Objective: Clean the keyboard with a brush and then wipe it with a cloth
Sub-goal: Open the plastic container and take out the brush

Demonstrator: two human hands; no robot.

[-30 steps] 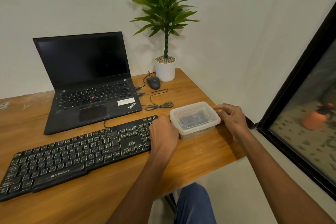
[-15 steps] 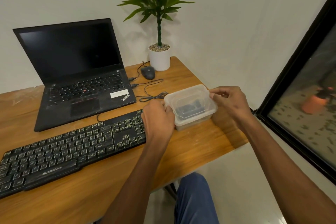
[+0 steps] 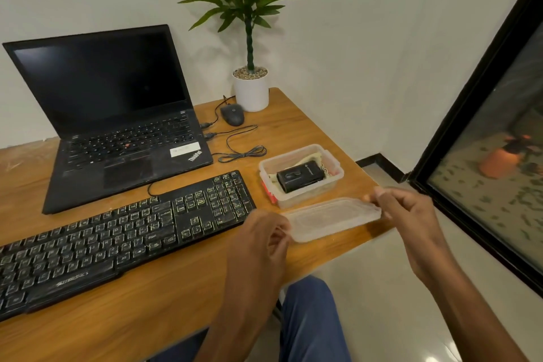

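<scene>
Head view: my left hand (image 3: pixel 264 232) and right hand (image 3: pixel 402 211) each pinch an end of the clear lid (image 3: pixel 332 219), held just in front of the open plastic box (image 3: pixel 301 175). Inside it lie a black case (image 3: pixel 299 178) and a pale cloth (image 3: pixel 308 159). Keyboard (image 3: pixel 117 238) sits on the worktop (image 3: pixel 147 314), left of the box.

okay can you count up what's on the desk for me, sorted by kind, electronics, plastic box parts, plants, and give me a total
Electronics: 3, the laptop, the keyboard and the mouse
Plastic box parts: 2, the open container and its lid, held in both hands
Plants: 1, the potted plant
Total: 6, not counting what lies inside the container
</scene>
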